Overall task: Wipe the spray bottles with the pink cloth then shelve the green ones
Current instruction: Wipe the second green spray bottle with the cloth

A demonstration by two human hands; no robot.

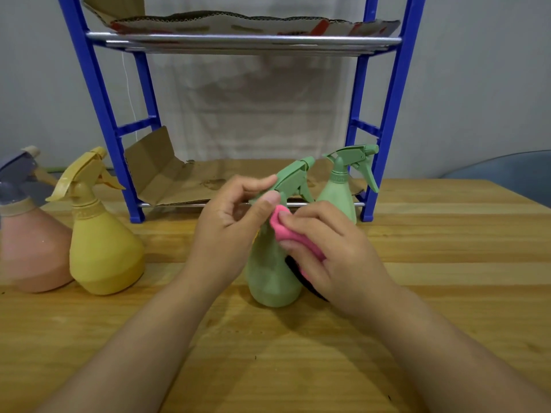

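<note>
On the wooden table point(447, 234), the near green bottle point(272, 278) stands upright, nozzle pointing far-right, neck hidden by the left hand point(226, 231) gripping it. The right hand point(334, 248) presses the mostly covered pink cloth point(283, 231) against it.

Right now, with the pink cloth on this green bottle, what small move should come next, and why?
Probably slide the pink cloth down the body of the near green bottle. The right hand presses it only near the neck, while the left hand steadies the sprayer head, so the lower body looks unwiped.
</note>
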